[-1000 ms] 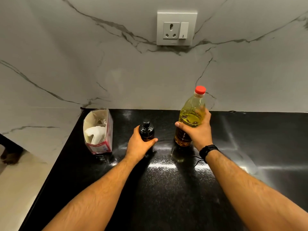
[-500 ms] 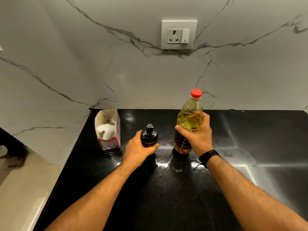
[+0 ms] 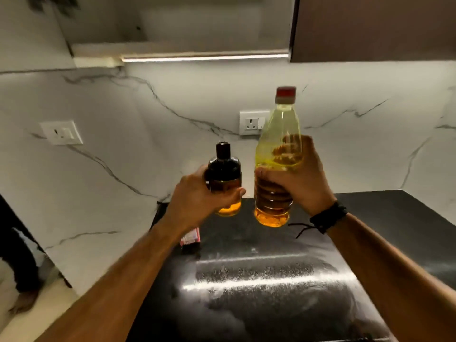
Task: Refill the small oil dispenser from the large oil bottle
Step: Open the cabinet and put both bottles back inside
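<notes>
a kitchen, seen from the person's own head: left of the large oil bottle (image 3: 276, 169), the left hand (image 3: 197, 196) is wrapped around the small oil dispenser (image 3: 224, 176), held upright in the air above the black counter (image 3: 271, 280), its dark pump top in place and only a shallow amber layer showing at its base. the right hand (image 3: 298, 178) grips the large bottle at mid-body, fingers closed around it, upright, just right of the dispenser and not touching it. its red cap (image 3: 285, 92) is on. by appearances the refill has not begun: both containers remain to be opened, and the pouring is still to come.
</notes>
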